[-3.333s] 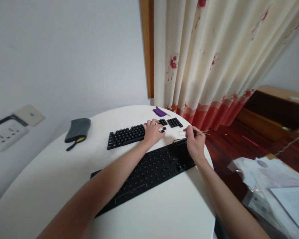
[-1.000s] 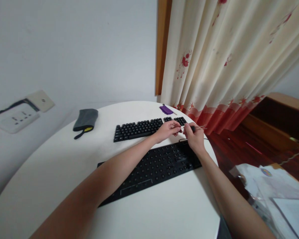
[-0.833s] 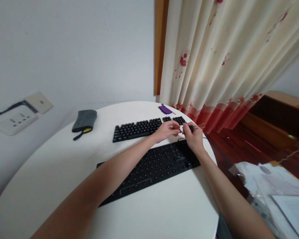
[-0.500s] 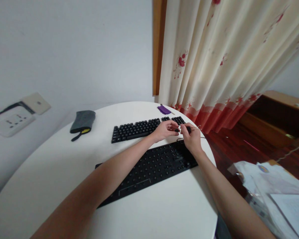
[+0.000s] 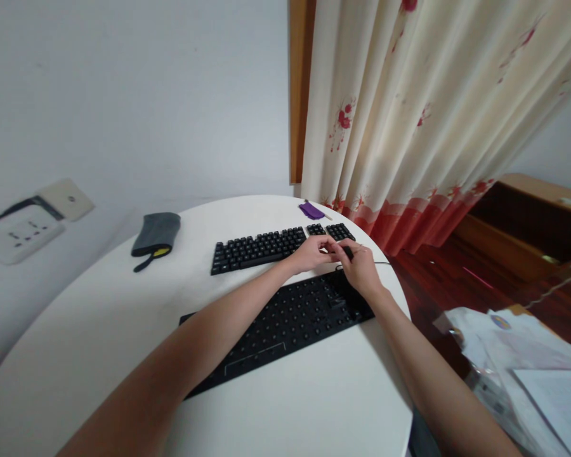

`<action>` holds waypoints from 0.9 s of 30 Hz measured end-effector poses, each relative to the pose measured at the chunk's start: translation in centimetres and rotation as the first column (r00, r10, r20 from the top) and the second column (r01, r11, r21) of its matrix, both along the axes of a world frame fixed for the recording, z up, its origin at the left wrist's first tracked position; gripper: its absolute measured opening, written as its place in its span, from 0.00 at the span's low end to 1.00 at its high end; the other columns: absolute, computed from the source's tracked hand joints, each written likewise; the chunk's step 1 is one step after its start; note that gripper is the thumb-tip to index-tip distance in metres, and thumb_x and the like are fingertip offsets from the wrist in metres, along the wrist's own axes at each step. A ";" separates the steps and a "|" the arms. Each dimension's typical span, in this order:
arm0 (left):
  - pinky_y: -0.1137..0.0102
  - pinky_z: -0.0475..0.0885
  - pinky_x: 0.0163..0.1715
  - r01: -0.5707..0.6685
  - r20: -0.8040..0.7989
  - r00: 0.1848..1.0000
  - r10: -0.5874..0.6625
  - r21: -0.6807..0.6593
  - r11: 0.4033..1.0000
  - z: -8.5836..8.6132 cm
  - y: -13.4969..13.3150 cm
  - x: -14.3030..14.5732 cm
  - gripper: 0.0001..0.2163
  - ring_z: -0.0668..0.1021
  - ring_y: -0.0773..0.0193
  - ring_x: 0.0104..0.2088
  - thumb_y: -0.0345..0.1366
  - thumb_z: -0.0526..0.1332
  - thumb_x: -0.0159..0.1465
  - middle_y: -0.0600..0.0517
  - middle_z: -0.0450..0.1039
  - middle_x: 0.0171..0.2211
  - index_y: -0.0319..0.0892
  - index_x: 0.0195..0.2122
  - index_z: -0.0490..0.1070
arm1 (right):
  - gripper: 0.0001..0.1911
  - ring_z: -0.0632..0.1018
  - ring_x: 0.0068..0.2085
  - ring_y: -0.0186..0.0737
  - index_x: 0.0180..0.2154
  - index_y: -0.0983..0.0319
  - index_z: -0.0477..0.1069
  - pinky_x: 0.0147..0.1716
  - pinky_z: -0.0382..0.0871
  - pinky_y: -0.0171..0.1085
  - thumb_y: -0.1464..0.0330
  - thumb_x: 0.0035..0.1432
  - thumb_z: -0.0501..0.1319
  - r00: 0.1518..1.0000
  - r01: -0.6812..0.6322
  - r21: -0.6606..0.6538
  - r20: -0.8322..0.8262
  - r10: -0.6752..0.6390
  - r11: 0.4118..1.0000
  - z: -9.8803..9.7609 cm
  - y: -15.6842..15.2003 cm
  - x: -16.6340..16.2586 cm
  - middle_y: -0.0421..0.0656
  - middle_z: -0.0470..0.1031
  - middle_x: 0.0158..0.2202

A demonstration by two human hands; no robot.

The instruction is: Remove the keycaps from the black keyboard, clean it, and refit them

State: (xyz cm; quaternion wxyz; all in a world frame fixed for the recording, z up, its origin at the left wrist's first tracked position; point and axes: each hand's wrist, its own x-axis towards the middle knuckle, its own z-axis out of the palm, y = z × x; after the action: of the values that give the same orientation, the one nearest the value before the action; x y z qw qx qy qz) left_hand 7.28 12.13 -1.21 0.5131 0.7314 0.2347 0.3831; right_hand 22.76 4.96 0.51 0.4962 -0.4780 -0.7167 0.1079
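My left hand [image 5: 314,252] and my right hand [image 5: 360,268] meet over the right end of the black keyboard base [image 5: 292,317], fingertips touching. My right hand is closed round the black handle of a keycap puller [image 5: 347,252], whose thin wires show only faintly by the fingers. My left fingers are pinched together at its tip, where a small black keycap was visible a moment ago; it is now hidden. The base lies slanted on the table with bare key stems, partly under my left forearm. Behind it, black keycaps [image 5: 257,249] sit in keyboard order.
On the white round table [image 5: 99,317] lie a grey pouch [image 5: 157,233] at left and a purple cloth item [image 5: 311,210] at the back. A cable [image 5: 381,263] runs off the right edge. Beyond stand a curtain [image 5: 385,127] and plastic-wrapped papers [image 5: 514,343].
My hands have come together, left fingertips now touching the right ones. The puller has turned, so its wire loops no longer stick out to the right. The view has shifted slightly.
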 end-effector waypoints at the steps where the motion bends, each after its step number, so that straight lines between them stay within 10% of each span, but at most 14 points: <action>1: 0.69 0.71 0.38 -0.008 -0.011 1.000 0.009 0.022 1.000 0.0 0.0 0.1 0.12 0.75 0.67 0.32 0.37 0.73 0.53 0.52 0.74 0.30 0.36 0.34 0.75 | 0.13 0.78 0.34 0.43 0.35 0.60 0.75 0.36 0.66 0.37 0.61 0.66 0.57 1.000 0.011 -0.001 0.003 -0.011 1.000 -0.1 0.1 0.0 0.44 0.79 0.32; 14: 0.69 0.77 0.39 -0.259 0.068 0.966 0.251 0.314 0.913 0.7 -0.4 0.1 0.09 0.80 0.64 0.37 0.33 0.64 0.61 0.46 0.78 0.39 0.39 0.41 0.79 | 0.18 0.70 0.23 0.38 0.28 0.61 0.71 0.28 0.59 0.37 0.58 0.65 0.56 0.925 0.308 -0.075 -0.207 -0.317 0.948 -0.8 1.0 0.8 0.39 0.70 0.21; 20: 0.66 0.74 0.39 -0.583 0.068 0.786 0.614 0.411 0.701 1.3 0.6 -1.2 0.06 0.79 0.61 0.36 0.35 0.64 0.63 0.50 0.82 0.36 0.43 0.36 0.81 | 0.18 0.70 0.24 0.38 0.26 0.61 0.70 0.29 0.60 0.37 0.59 0.65 0.55 0.903 0.349 -0.060 -0.243 -0.353 0.935 -0.5 1.0 1.1 0.39 0.70 0.21; 27: 0.58 0.66 0.46 -0.337 -0.255 0.735 0.628 0.666 0.665 0.0 0.3 -0.7 0.04 0.76 0.55 0.41 0.38 0.68 0.61 0.50 0.80 0.34 0.49 0.36 0.82 | 0.18 0.70 0.24 0.38 0.27 0.61 0.70 0.27 0.59 0.36 0.58 0.65 0.56 0.904 0.318 -0.073 -0.278 -0.326 0.945 -0.5 1.1 1.1 0.39 0.71 0.21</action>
State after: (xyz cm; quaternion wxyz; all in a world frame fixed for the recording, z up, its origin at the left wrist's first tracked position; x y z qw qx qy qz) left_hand 6.61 12.43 -1.22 0.0685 0.8272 0.4137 0.3740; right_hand 23.85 6.11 0.01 0.5993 -0.5754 -0.5471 0.1017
